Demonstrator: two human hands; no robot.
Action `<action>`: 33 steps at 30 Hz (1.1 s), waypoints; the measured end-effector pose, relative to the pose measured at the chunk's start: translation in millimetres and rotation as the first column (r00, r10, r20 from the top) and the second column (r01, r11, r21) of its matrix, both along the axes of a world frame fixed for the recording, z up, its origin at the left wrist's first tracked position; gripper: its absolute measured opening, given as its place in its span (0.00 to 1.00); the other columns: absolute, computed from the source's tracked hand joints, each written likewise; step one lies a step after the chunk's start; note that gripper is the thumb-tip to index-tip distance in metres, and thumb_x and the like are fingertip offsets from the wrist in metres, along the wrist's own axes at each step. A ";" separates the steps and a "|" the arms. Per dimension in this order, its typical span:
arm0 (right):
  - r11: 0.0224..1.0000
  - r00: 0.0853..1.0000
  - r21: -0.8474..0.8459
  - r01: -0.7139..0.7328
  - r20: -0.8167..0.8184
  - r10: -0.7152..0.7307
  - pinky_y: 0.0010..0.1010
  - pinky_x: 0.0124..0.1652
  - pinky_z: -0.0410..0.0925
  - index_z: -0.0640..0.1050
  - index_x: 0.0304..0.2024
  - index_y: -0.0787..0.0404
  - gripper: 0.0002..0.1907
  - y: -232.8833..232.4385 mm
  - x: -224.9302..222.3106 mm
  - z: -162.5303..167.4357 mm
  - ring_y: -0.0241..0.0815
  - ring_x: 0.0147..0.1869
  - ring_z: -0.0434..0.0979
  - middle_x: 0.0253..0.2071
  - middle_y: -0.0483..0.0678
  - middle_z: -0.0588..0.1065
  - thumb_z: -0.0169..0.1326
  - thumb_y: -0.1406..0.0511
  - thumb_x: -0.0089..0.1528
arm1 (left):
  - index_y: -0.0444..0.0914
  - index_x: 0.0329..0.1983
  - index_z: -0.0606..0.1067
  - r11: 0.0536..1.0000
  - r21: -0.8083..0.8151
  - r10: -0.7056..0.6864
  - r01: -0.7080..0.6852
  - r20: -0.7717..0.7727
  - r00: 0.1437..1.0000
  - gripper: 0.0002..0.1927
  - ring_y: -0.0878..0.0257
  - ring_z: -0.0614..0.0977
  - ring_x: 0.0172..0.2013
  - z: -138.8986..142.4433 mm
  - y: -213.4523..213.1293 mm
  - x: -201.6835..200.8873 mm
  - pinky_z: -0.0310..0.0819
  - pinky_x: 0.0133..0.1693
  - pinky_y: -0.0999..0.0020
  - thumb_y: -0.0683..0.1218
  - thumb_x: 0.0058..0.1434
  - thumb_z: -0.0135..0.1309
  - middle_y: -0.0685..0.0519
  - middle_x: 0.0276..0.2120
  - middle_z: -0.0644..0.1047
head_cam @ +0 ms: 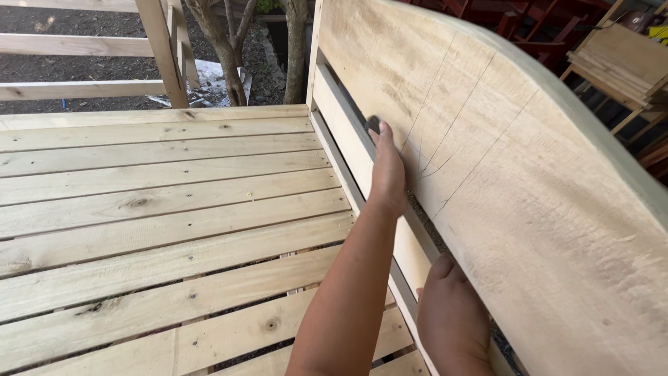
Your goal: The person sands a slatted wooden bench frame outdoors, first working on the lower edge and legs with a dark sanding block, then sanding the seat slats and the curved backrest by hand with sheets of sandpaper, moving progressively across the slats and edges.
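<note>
Two bare hands at the right-hand edge of the slatted deck, both up against the tall headboard panel. Left hand stretched far forward along the panel's lower edge, fingers closed flat around a small dark block, pressing it to the wood just above the pale rail; possibly a sanding pad, too hidden by the fingers to say. Right hand lower and nearer, laid against the foot of the same panel with its fingertips out of sight, so impossible to tell whether gripping or merely resting.

Judging by the surface, partly done at most: pale and fairly even across the face, yet rough-grained in patches, with several pencil lines running down it uncut and unerased. Slats already laid and fixed, gaps between them open.

Beyond the far edge of the deck, two thin tree trunks and scraps of paper on dark ground, plus a bare timber frame at the far left corner. Past the panel's curved top, a stack of boards and red-painted frames. Nothing lying on the slats near either hand.
</note>
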State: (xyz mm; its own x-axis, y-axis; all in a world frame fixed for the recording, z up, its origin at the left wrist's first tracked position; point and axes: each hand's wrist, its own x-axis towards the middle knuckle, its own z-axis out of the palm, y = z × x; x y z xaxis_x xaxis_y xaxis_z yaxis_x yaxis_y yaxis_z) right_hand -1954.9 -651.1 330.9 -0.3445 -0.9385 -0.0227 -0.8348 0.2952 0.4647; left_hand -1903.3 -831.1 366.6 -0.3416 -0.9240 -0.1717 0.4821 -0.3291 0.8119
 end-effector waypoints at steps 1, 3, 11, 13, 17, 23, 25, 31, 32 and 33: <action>1.000 1.000 -0.020 -0.002 0.008 0.003 0.31 0.47 0.76 0.64 0.57 0.71 0.36 -0.2 0.8 0.5 0.46 0.49 0.81 0.48 0.58 0.75 0.56 0.48 0.62 | 0.59 0.76 0.25 1.000 0.009 -0.026 0.026 -0.005 1.000 0.47 0.43 0.42 0.75 -0.5 18.0 0.3 0.42 0.67 0.31 0.75 0.58 0.23 0.47 0.77 0.35; 0.999 1.000 -0.038 0.002 0.028 -0.001 0.30 0.47 0.76 0.64 0.57 0.71 0.36 -0.5 2.8 1.3 0.46 0.49 0.81 0.48 0.58 0.75 0.56 0.48 0.62 | 0.53 0.77 0.21 0.982 -0.120 -0.132 0.144 0.101 0.986 0.48 0.40 0.40 0.75 -12.7 79.3 -2.5 0.44 0.67 0.31 0.74 0.61 0.19 0.45 0.78 0.34; 0.999 0.999 -0.010 0.032 0.037 -0.032 0.30 0.47 0.76 0.63 0.58 0.71 0.36 -0.4 4.0 4.4 0.45 0.50 0.81 0.48 0.57 0.74 0.57 0.50 0.62 | 0.50 0.77 0.26 0.995 -0.074 0.065 -0.060 0.068 0.996 0.46 0.42 0.46 0.75 -9.0 -16.5 -10.0 0.46 0.68 0.34 0.71 0.63 0.23 0.44 0.77 0.39; 0.999 0.999 -0.002 0.036 0.041 -0.036 0.30 0.47 0.76 0.63 0.58 0.71 0.36 0.4 3.8 3.6 0.45 0.50 0.81 0.48 0.57 0.74 0.57 0.50 0.62 | 0.47 0.78 0.30 0.985 -0.110 0.146 -0.136 0.089 0.985 0.46 0.47 0.44 0.75 -2.7 -38.4 -5.4 0.44 0.69 0.40 0.70 0.64 0.25 0.47 0.78 0.38; 0.998 1.000 -0.065 -0.020 0.023 0.021 0.30 0.47 0.75 0.63 0.61 0.72 0.40 0.8 0.9 1.3 0.47 0.50 0.81 0.51 0.59 0.74 0.59 0.50 0.59 | 0.40 0.78 0.31 0.926 -0.335 0.250 -0.173 0.202 0.947 0.44 0.56 0.31 0.77 -5.0 10.2 -9.8 0.31 0.72 0.55 0.67 0.68 0.25 0.49 0.79 0.29; 0.997 0.975 0.014 0.076 0.208 -0.077 0.31 0.48 0.76 0.64 0.57 0.69 0.31 2.0 -1.3 1.1 0.45 0.51 0.82 0.50 0.55 0.75 0.57 0.53 0.64 | 0.36 0.78 0.46 0.870 -0.475 0.214 -0.131 0.123 0.969 0.37 0.55 0.44 0.78 -40.1 68.4 -9.8 0.31 0.73 0.56 0.61 0.73 0.26 0.44 0.79 0.44; 0.999 0.989 -0.038 0.021 0.146 -0.015 0.31 0.47 0.76 0.64 0.59 0.70 0.35 2.8 0.5 2.9 0.47 0.50 0.81 0.49 0.59 0.74 0.58 0.52 0.61 | 0.33 0.74 0.63 0.908 -0.324 0.236 -0.265 -0.125 0.964 0.33 0.54 0.60 0.75 -48.8 58.9 3.5 0.46 0.72 0.58 0.58 0.74 0.33 0.40 0.77 0.61; 0.998 0.990 -0.060 0.032 0.141 -0.023 0.31 0.46 0.76 0.63 0.57 0.71 0.35 1.9 7.4 11.9 0.48 0.50 0.81 0.49 0.60 0.74 0.58 0.52 0.61 | 0.41 0.65 0.68 0.575 0.009 0.800 -0.818 0.201 0.565 0.22 0.56 0.68 0.59 -75.3 20.7 66.5 0.71 0.53 0.57 0.48 0.68 0.49 0.50 0.67 0.56; 0.998 0.990 -0.065 0.029 0.137 -0.020 0.31 0.46 0.76 0.63 0.57 0.71 0.35 1.7 8.5 13.2 0.48 0.50 0.81 0.49 0.59 0.74 0.58 0.52 0.61 | 0.43 0.65 0.67 0.604 0.139 0.756 -0.785 0.214 0.619 0.24 0.56 0.69 0.59 -79.3 8.9 70.7 0.73 0.53 0.56 0.49 0.66 0.50 0.52 0.69 0.52; 0.998 0.990 -0.040 0.039 0.140 -0.033 0.31 0.46 0.77 0.63 0.58 0.71 0.35 1.5 9.0 14.5 0.48 0.50 0.81 0.50 0.60 0.74 0.57 0.52 0.62 | 0.45 0.65 0.66 0.617 0.269 0.709 -0.740 0.218 0.670 0.25 0.56 0.70 0.58 -81.9 -7.1 72.6 0.74 0.53 0.55 0.50 0.65 0.51 0.53 0.70 0.49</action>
State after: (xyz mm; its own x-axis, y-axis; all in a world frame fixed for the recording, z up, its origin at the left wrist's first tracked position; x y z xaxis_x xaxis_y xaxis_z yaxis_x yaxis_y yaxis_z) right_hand -1945.9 -649.6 345.4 -0.3745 -0.9266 -0.0334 -0.8790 0.3433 0.3309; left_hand -1830.7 -838.2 284.7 0.4449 -0.7535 -0.4840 0.6122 -0.1385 0.7785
